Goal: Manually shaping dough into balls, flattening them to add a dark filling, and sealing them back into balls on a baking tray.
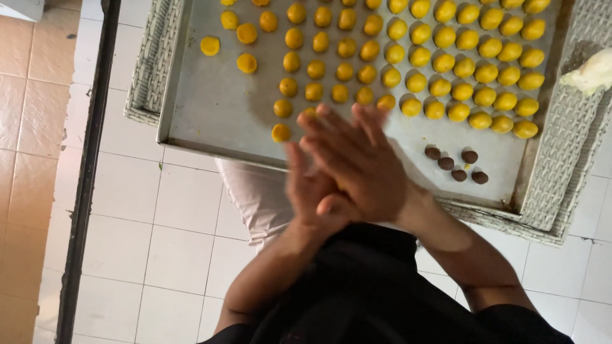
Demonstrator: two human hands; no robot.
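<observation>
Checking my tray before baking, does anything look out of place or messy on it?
Mostly neat rows of yellow balls, but three flatter ones sit apart at the tray's left side, and five small brown balls lie loose nearby.

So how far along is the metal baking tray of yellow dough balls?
Done: rows of yellow dough balls fill most of the metal baking tray. In hand: the left hand and right hand press together, contents hidden. Left: four small dark brown balls and a pale dough lump.
</observation>
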